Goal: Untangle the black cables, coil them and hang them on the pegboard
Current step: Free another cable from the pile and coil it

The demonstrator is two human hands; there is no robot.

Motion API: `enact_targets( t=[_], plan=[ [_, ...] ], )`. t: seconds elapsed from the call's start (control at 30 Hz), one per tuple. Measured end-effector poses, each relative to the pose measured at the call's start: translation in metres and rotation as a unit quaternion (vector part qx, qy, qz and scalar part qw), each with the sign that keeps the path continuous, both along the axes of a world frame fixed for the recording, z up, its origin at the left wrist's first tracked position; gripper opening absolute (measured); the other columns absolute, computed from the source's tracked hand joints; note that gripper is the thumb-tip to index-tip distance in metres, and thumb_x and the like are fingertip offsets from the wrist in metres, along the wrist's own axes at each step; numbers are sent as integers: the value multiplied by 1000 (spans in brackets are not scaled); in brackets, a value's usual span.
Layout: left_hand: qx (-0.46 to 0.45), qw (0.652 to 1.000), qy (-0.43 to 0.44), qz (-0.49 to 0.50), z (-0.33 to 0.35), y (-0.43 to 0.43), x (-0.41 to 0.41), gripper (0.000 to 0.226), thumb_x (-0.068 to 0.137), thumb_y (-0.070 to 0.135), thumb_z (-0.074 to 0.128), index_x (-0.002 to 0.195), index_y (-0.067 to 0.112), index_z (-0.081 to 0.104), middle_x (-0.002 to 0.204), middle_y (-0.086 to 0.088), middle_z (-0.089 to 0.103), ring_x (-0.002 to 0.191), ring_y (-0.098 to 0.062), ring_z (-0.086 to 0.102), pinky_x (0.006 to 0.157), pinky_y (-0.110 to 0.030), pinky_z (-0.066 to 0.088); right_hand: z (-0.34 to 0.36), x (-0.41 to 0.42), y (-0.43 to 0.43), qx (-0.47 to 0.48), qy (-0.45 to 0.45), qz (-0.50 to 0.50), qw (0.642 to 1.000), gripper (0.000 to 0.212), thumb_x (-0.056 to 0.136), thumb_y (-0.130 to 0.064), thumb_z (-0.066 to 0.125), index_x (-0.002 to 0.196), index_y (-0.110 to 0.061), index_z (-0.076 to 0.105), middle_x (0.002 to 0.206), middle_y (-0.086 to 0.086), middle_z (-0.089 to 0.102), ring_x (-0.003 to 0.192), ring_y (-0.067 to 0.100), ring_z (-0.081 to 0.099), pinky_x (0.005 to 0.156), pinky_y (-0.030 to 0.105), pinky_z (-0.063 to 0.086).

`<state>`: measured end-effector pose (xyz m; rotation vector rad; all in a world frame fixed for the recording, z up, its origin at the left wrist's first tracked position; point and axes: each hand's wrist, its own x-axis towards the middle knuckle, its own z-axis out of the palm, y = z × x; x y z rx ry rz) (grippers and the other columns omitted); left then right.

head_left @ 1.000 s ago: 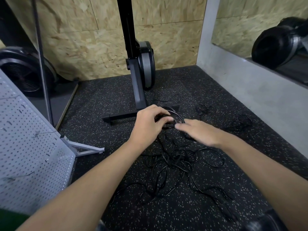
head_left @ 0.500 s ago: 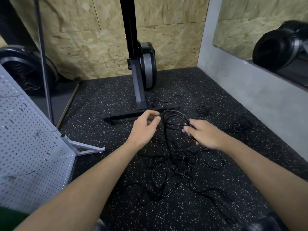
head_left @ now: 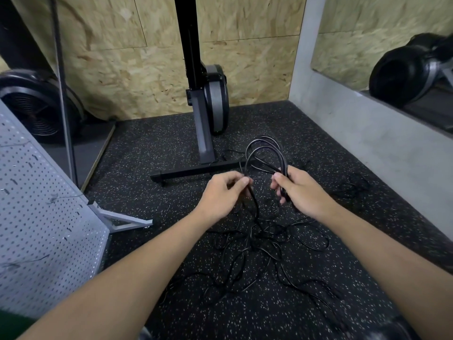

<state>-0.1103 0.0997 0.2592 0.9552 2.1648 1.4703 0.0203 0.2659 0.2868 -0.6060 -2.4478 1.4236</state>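
Above speckled black rubber floor, half-formed coil of thin black cable now raised, hands drawn apart: left grip pinches one strand, right grip curls round loops. Tangled remainder lies beneath; coiling underway, white perforated pegboard waits at left.

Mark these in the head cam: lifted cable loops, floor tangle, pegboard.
cable loops (head_left: 285, 165): head view, right side of the raised arc.
floor tangle (head_left: 259, 239): head view, dense middle of the knot.
pegboard (head_left: 36, 217): head view, perforated face.
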Motion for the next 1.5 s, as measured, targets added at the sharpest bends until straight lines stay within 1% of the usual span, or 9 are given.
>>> enact_targets(
  t=[0.23,0.4,0.5,0.7,0.87,1.1,1.2,1.3,1.5],
  plan=[
    [180,966,-177,54,20,9,10,15,103,7,62,107,-3,73,94,-21,77,80,-24,74,78,-29,62,-6,-4,-9,13,9,12,1000,22,111,-26,44,119,-24,64,110,-12,71,101,3,68,81,26,60],
    [209,938,-265,77,22,7,13,16,101,5,64,108,-8,71,94,-28,75,75,-22,75,74,-25,63,-7,-7,-17,56,-27,53,997,21,110,-28,46,117,-25,65,105,-12,75,102,1,68,94,30,50],
    [217,932,-279,81,25,8,14,18,100,4,66,111,-10,69,93,-27,75,76,-25,77,73,-25,64,-4,-7,-19,79,-40,34,995,17,109,-27,47,104,-25,64,95,-9,72,94,9,67,85,30,50],
    [141,971,-176,84,14,7,12,18,100,19,68,111,9,57,104,-11,67,85,-25,78,88,-42,62,6,-5,-19,22,-10,0,1000,18,108,-27,52,95,-22,64,88,-2,73,89,18,70,83,32,50],
    [-74,986,-39,-147,-20,3,12,34,98,6,66,123,28,66,123,6,69,120,-10,63,112,-38,49,18,-4,-18,-186,90,-1,978,21,108,-16,52,98,-6,66,86,1,70,91,18,68,96,43,53],
    [-123,975,45,-180,-35,2,15,19,103,21,64,119,31,62,112,9,70,111,-9,65,104,-39,51,34,-3,-15,-318,153,-21,935,16,109,-13,49,106,-6,63,82,0,61,72,13,62,95,42,60],
    [-142,972,62,-178,-34,3,16,6,106,25,59,106,30,55,112,7,74,103,-12,68,96,-39,54,36,-4,-12,-295,154,-65,941,17,109,-13,49,103,-5,63,82,2,57,71,14,57,88,42,62],
    [-157,967,94,-178,-20,6,12,5,109,23,53,104,22,54,103,6,77,76,3,64,72,-22,47,32,-2,-1,-132,91,-128,979,19,109,-19,50,100,-9,63,88,8,64,75,23,67,87,43,62],
    [-70,975,200,-61,9,8,10,8,105,23,61,107,17,66,93,4,65,83,-7,57,71,-16,40,16,8,11,53,-83,-116,988,21,109,-32,47,97,-21,61,89,6,72,89,27,71,73,35,49]
  ],
)
